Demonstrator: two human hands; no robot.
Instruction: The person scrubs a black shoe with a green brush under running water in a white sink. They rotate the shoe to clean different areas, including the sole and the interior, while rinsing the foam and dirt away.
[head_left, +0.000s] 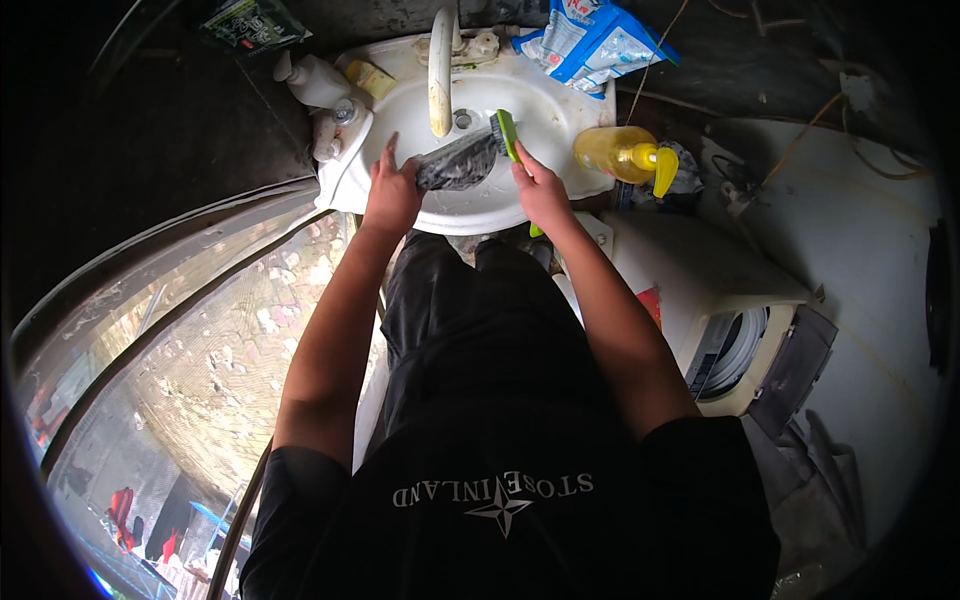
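My left hand (395, 193) grips the near-left end of a dark, wet, elongated item (459, 163), shaped like a shoe, with whitish suds on it. Its exact kind is hard to tell. In my right hand (541, 192) is a green scrub brush (507, 135), the grey bristles against the item's right end; the handle's tip shows below the hand. Both hands are over a white ceramic washbasin (442, 223). Behind the item, a curved, whitish faucet spout (441, 82) reaches over the bowl, near the drain (463, 118).
A white pump bottle (315, 81) and a yellow packet (370, 79) stand at the basin's left. On the right are a blue-and-white bag (592, 45) and a yellow pump bottle (616, 154). A washing machine (731, 349) has its lid raised. A mesh window (225, 367) lies left.
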